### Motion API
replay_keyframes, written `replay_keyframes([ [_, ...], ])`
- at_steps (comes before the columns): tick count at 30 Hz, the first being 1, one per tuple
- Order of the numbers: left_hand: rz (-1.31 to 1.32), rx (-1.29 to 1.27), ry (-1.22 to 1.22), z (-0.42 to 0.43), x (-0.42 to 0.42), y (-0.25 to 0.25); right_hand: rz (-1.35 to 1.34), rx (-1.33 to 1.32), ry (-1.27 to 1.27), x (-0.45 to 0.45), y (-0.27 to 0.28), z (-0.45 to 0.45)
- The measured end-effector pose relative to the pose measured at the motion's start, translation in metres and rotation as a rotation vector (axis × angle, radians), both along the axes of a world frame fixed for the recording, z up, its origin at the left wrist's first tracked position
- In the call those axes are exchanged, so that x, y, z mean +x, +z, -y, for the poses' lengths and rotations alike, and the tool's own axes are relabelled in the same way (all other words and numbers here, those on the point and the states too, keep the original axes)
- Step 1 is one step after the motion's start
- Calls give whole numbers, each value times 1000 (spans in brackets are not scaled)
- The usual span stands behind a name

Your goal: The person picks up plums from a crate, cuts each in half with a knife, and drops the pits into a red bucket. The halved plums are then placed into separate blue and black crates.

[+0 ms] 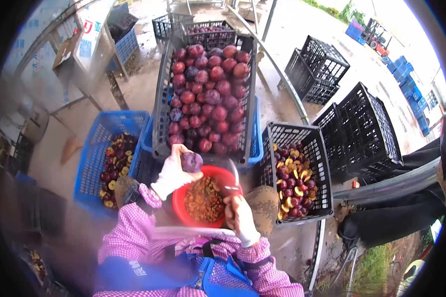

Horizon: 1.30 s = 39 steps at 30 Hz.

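Observation:
My left hand (172, 172), in a white glove with fingertips bare, is closed around a whole purple plum (192, 162). A knife (235, 174) is in my right hand (241, 216), its blade pointing up and away from me, apart from the plum. Beneath and between both hands stands a red bucket (179, 204) holding plum pits and wet pulp (203, 200). Just beyond it, a black crate (251, 99) full of whole plums (210, 96) rests tilted toward me on a blue crate (258, 131).
Cut plums lie in a blue crate (91, 148) at left and a black crate (324, 193) at right. Stacked black crates (359, 133) stand farther right, near a metal pole (391, 182). Another person's dark-clothed leg (391, 218) shows at right.

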State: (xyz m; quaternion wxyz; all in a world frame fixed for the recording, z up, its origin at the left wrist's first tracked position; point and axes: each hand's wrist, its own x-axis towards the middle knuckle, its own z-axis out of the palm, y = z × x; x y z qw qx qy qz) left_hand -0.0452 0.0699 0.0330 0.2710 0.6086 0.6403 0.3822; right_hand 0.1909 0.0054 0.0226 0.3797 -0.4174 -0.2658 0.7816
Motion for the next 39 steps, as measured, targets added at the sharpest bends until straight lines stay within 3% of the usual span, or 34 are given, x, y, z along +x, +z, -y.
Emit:
replay_keyframes([
  [4, 28, 191, -83, 50, 29, -7, 106, 125, 118, -37, 26, 15],
  [6, -39, 226, -119, 62, 35, -15, 375, 420, 78, -44, 0, 23],
  [7, 3, 220, -106, 68, 38, -20, 383, 416, 83, -42, -5, 27],
  [9, 53, 213, -90, 76, 44, -21, 795, 644, 121, -39, 3, 31],
  [11, 198, -36, -103, 81, 47, -16, 941, 708, 144, -39, 14, 36],
  [15, 69, 46, -75, 89, 47, -27, 1224, 832, 195, -40, 13, 42],
  [18, 14, 151, -72, 93, 47, -32, 1258, 877, 233, -39, 1, 44],
  [25, -49, 48, -104, 99, 45, -28, 1223, 874, 185, -43, -17, 50],
  [28, -81, -9, -108, 103, 48, -26, 1248, 776, 286, -44, -28, 50],
  [30, -109, -12, -112, 100, 49, -26, 1024, 754, 124, -42, -39, 53],
  [31, -105, 22, -117, 100, 49, -29, 712, 796, -106, -51, -52, 52],
  [32, -101, 62, -116, 99, 50, -30, 712, 801, -101, -46, -44, 48],
  [34, -106, 102, -118, 94, 50, -25, -82, -228, 224, -34, -8, 39],
  [36, -18, 219, -147, 89, 50, -28, -200, -320, 196, -32, 8, 38],
  [38, -14, 215, -153, 88, 52, -28, -571, -403, 294, -21, 5, 35],
  [39, 198, 126, -154, 88, 52, -29, -736, -452, 372, -17, 6, 35],
])
